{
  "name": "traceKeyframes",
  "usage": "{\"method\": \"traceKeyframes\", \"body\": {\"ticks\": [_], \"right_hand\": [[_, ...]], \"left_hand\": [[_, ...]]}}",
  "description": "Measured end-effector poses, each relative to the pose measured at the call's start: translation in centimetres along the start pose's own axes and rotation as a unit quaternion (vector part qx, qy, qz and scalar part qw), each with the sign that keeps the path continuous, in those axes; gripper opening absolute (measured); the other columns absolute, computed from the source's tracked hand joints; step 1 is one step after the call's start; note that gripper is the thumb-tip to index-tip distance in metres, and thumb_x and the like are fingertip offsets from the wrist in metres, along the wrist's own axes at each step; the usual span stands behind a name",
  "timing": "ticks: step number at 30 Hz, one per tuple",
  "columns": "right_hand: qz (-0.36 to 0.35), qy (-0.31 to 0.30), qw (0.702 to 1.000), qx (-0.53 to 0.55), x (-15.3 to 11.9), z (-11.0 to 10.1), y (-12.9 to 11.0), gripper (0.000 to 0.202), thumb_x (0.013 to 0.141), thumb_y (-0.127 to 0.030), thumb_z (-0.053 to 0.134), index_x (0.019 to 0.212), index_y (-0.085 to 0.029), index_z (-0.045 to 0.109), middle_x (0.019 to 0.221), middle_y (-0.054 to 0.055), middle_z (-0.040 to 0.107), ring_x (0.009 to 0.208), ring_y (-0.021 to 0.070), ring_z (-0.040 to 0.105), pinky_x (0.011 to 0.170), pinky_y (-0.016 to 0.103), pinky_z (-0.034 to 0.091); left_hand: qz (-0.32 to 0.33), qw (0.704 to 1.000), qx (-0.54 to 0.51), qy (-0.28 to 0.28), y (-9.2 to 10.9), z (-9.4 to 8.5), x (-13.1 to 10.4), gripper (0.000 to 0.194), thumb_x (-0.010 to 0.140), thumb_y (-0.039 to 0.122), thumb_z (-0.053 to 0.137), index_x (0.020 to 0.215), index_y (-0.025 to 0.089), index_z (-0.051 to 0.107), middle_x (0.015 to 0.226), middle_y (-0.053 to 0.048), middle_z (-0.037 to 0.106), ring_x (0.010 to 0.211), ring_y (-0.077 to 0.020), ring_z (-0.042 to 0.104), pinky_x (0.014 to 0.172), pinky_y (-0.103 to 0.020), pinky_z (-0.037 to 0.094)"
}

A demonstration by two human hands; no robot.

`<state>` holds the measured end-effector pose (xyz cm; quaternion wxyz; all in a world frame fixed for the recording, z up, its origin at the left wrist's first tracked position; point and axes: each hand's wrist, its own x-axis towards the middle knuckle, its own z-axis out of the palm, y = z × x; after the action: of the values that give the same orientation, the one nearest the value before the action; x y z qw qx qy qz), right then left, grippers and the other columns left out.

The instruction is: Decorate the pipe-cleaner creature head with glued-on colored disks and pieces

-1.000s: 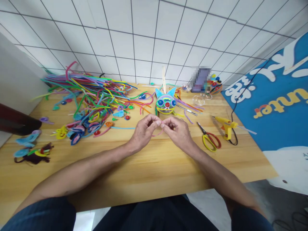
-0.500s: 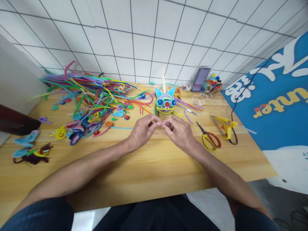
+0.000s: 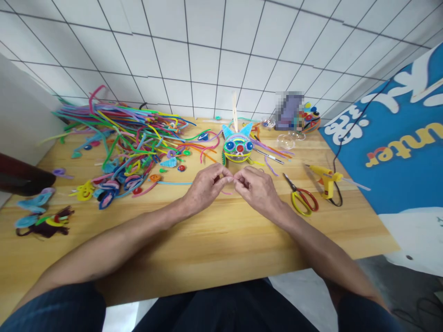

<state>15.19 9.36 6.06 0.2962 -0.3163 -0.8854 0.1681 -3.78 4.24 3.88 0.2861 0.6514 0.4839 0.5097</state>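
Observation:
My left hand and my right hand meet fingertip to fingertip above the table, both closed in a pinch. Between them they grip a thin pink pipe cleaner; only a short bit shows below the fingers, the rest being hidden. Just beyond the hands stands a clear ball decorated as a face, with blue pointed ears, blue eyes and a red nose. A light blue pipe cleaner lies left of my left hand. Scissors with yellow and red handles rest right of my right hand.
A large heap of colored pipe cleaners fills the back left. A yellow glue gun with a cord stands at the right. Coiled pieces lie at the left, near a dark red cylinder. Clear half-shells sit at the back right.
The hands stay pinched together in nearly the same place. Less of the pink pipe cleaner shows below the fingers. The view has shifted slightly.

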Motion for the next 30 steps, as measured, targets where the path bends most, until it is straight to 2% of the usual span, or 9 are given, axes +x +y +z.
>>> {"method": "traceKeyframes", "body": {"ticks": [2,7,10,12,15,19,25,28,30], "right_hand": [[0.002,0.006,1.0,-0.005,0.1,0.0,-0.2,0.014,0.092,-0.018,0.063,0.079,-0.021,0.064,0.073,0.0,0.064,0.068,0.0145,0.055,0.067,0.029,0.039],[0.062,0.047,0.993,0.083,0.2,1.0,-0.6,0.013,0.094,-0.026,0.065,0.082,-0.021,0.067,0.069,-0.001,0.063,0.064,0.0133,0.054,0.063,0.027,0.041],[0.094,0.044,0.985,0.139,0.2,1.4,-0.5,0.014,0.093,-0.026,0.064,0.081,-0.02,0.067,0.068,-0.002,0.063,0.061,0.0123,0.053,0.059,0.027,0.039],[0.096,0.031,0.983,0.151,0.1,1.2,-0.3,0.012,0.091,-0.023,0.064,0.079,-0.02,0.066,0.067,-0.002,0.063,0.059,0.0119,0.053,0.058,0.026,0.038],[0.056,0.004,0.993,0.106,0.3,0.6,0.1,0.014,0.087,-0.014,0.063,0.074,-0.02,0.062,0.066,-0.003,0.061,0.06,0.0117,0.052,0.06,0.027,0.037],[-0.002,-0.009,1.0,0.023,0.4,0.0,0.2,0.016,0.084,-0.009,0.062,0.072,-0.02,0.06,0.069,-0.002,0.06,0.064,0.0124,0.052,0.064,0.028,0.036],[0.051,0.037,0.995,0.083,0.4,0.9,-0.2,0.009,0.092,-0.021,0.066,0.083,-0.02,0.068,0.068,-0.002,0.062,0.064,0.0129,0.054,0.063,0.027,0.04],[0.088,0.039,0.985,0.141,0.2,1.3,-0.2,0.01,0.092,-0.025,0.065,0.085,-0.02,0.068,0.068,-0.002,0.062,0.06,0.012,0.053,0.06,0.026,0.04],[0.094,0.026,0.983,0.153,0.2,1.3,-0.1,0.011,0.092,-0.023,0.064,0.083,-0.02,0.067,0.067,-0.003,0.062,0.059,0.0118,0.053,0.059,0.026,0.039]], "left_hand": [[-0.011,1.0,-0.018,0.014,0.0,0.1,0.0,0.014,0.092,0.028,0.067,0.084,0.017,0.07,0.075,-0.001,0.065,0.064,-0.0115,0.053,0.064,-0.025,0.042],[-0.127,0.974,-0.182,0.054,-0.1,0.9,-0.5,0.03,0.089,0.047,0.072,0.087,0.017,0.069,0.078,-0.001,0.065,0.068,-0.0128,0.055,0.06,-0.023,0.045],[-0.162,0.961,-0.221,0.042,-0.2,1.0,-0.4,0.037,0.086,0.053,0.075,0.087,0.017,0.068,0.076,0.0,0.064,0.066,-0.0118,0.053,0.058,-0.022,0.045],[-0.153,0.967,-0.204,0.014,-0.2,0.7,-0.2,0.037,0.085,0.053,0.075,0.089,0.017,0.068,0.077,0.0,0.064,0.064,-0.0111,0.052,0.056,-0.021,0.042],[-0.087,0.991,-0.099,-0.03,-0.2,0.0,0.2,0.025,0.089,0.042,0.071,0.089,0.017,0.07,0.076,0.0,0.064,0.06,-0.0097,0.047,0.055,-0.022,0.037],[-0.009,1.0,-0.008,-0.026,0.0,-0.5,0.5,0.017,0.091,0.029,0.068,0.081,0.016,0.07,0.073,0.0,0.064,0.066,-0.0115,0.051,0.062,-0.024,0.039],[-0.125,0.973,-0.192,0.01,-0.3,0.2,0.2,0.032,0.085,0.048,0.077,0.083,0.016,0.07,0.074,0.0,0.066,0.065,-0.0117,0.053,0.061,-0.025,0.042],[-0.176,0.952,-0.25,0.026,-0.5,0.7,0.0,0.037,0.082,0.052,0.079,0.085,0.017,0.069,0.065,0.004,0.057,0.056,-0.0087,0.043,0.054,-0.023,0.034],[-0.188,0.947,-0.259,0.007,-0.7,0.7,0.0,0.036,0.083,0.052,0.078,0.087,0.017,0.068,0.062,0.005,0.053,0.053,-0.008,0.038,0.052,-0.022,0.032]]}}
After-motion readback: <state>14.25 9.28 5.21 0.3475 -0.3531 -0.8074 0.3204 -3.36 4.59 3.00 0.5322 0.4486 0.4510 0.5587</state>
